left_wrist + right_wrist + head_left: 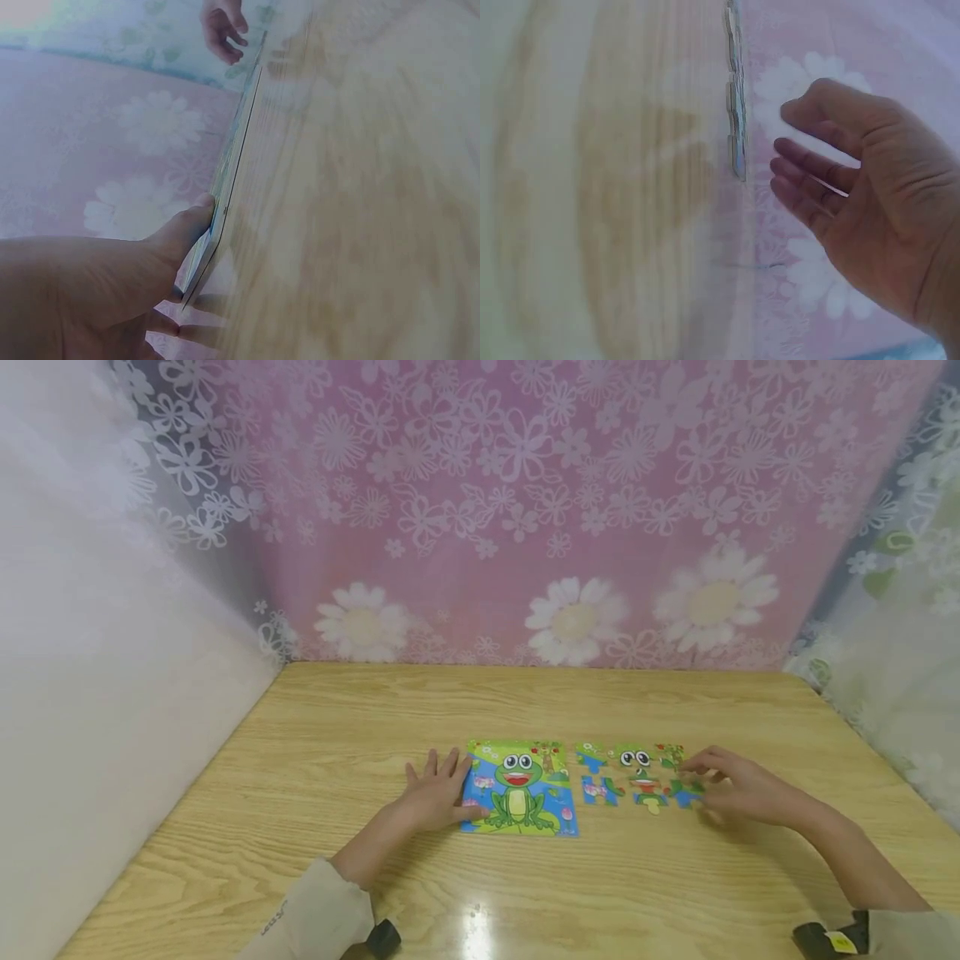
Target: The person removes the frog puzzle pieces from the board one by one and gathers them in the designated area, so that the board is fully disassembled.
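A square frog picture puzzle (520,789), with blue water and a green lily pad, lies flat on the table. At its left edge my left hand (435,797) rests with spread fingers, the thumb touching the picture. To its right lie two rows of separate jigsaw pieces: the upper row includes a frog-eyes piece (634,757), the lower row a mouth-and-belly piece (649,797). Beside the right end of these rows is my right hand (738,787). In the right wrist view its fingers (806,161) are loosely bent, apart from the pieces, and hold nothing.
All the puzzle parts lie on a wood-grain table (315,727). A pink flowered curtain (480,510) hangs behind it, with a pale cloth (112,635) on the left and a floral one (907,635) on the right.
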The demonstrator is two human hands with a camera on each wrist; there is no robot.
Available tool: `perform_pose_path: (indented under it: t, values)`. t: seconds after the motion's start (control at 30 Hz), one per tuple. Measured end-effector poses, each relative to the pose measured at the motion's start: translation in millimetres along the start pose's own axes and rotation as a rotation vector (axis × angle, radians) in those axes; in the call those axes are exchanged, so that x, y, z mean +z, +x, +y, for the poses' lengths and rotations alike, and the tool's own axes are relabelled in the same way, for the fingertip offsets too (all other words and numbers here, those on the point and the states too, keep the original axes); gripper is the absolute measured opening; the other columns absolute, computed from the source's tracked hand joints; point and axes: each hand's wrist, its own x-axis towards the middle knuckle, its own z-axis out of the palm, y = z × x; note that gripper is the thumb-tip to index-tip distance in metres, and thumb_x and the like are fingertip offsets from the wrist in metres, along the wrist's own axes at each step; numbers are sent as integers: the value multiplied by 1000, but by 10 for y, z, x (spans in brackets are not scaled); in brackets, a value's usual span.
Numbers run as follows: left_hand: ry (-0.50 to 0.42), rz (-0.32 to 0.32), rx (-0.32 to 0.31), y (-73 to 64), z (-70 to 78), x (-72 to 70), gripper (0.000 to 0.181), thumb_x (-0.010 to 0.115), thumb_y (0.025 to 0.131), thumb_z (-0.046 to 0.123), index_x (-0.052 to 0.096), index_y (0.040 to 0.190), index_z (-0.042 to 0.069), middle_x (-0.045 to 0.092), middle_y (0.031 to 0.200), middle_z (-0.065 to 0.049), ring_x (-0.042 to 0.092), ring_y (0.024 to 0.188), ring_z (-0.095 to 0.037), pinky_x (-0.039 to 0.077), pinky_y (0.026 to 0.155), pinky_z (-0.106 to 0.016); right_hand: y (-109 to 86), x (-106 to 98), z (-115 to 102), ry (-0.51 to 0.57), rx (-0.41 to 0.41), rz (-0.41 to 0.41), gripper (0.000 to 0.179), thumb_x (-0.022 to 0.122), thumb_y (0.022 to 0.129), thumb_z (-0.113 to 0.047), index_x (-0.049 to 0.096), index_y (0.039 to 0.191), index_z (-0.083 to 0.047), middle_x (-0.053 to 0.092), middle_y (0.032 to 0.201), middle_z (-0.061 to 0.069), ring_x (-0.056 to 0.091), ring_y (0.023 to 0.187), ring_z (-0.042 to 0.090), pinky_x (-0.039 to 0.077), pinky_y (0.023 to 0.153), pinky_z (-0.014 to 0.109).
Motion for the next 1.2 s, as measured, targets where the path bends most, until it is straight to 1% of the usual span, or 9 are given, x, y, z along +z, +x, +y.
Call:
perform_pose_path:
  t: [0.13, 0.27, 0.33, 0.4, 0.63, 0.83, 0.93, 1.1, 1.2]
  values:
    - [12, 8, 1, 1, 6, 4, 89, 52, 84, 60, 21, 147, 6, 12, 149, -19, 3, 132, -47, 5, 93, -70, 96, -13, -164, -2, -59, 4, 35, 65, 84, -6, 55, 118, -1, 49, 113, 11, 52, 93, 31, 47, 72, 42]
    - [18, 9, 4, -6, 3, -4, 88, 52, 84, 59, 21, 146, 6, 13, 149, -20, 4, 131, -47, 6, 93, -70, 237, 37, -335, -23, -124, 11, 35, 66, 83, -4, 58, 117, -2, 51, 110, 9, 54, 90, 28, 47, 71, 41]
    - [12, 6, 6, -13, -3, -10, 88, 52, 84, 59, 21, 146, 6, 12, 149, -20, 3, 132, -47, 6, 93, -70, 316, 85, -423, -11, -150, 0, 35, 67, 84, -7, 58, 117, -2, 52, 109, 8, 54, 90, 27, 47, 71, 41]
    - [4, 6, 10, -17, -8, -11, 88, 52, 84, 60, 21, 146, 6, 12, 149, -20, 3, 132, -47, 5, 93, -70, 400, 138, -517, 9, -165, -21, 35, 67, 85, -11, 57, 117, -3, 53, 109, 9, 54, 91, 27, 46, 73, 42]
    - [-30, -8, 28, -7, -42, -17, 91, 50, 83, 63, 17, 147, 7, 9, 150, -18, 1, 132, -46, 4, 94, -69, 708, 350, -830, 55, -228, -86, 32, 61, 86, -1, 57, 118, -1, 52, 110, 8, 53, 92, 29, 46, 75, 45]
    - [-32, -27, 69, -27, -55, -67, 96, 55, 80, 62, 16, 147, 7, 7, 151, -18, 0, 133, -44, 1, 94, -68, 941, 537, -1085, 99, -291, -152, 35, 55, 85, 3, 57, 119, -3, 51, 111, 9, 50, 92, 27, 44, 75, 44]
    - [-5, -42, 87, -43, -53, -97, 99, 58, 78, 63, 14, 148, 7, 6, 151, -17, 0, 133, -43, 1, 95, -67, 1040, 627, -1200, 113, -318, -161, 36, 58, 84, 2, 57, 119, -5, 51, 112, 7, 51, 96, 27, 45, 77, 43]
    - [-13, -81, 95, -69, -43, -152, 102, 61, 76, 61, 12, 148, 7, 6, 151, -17, -1, 134, -42, 2, 96, -67, 1182, 763, -1365, 112, -346, -168, 33, 60, 86, -4, 58, 119, -7, 51, 113, 3, 52, 100, 26, 46, 80, 42]
    - [-9, -95, 100, -80, -51, -165, 103, 61, 76, 62, 11, 148, 7, 5, 151, -17, -1, 134, -42, 3, 96, -66, 1255, 831, -1454, 117, -332, -184, 33, 60, 86, -7, 58, 119, -7, 51, 113, 3, 53, 99, 25, 46, 80, 42]
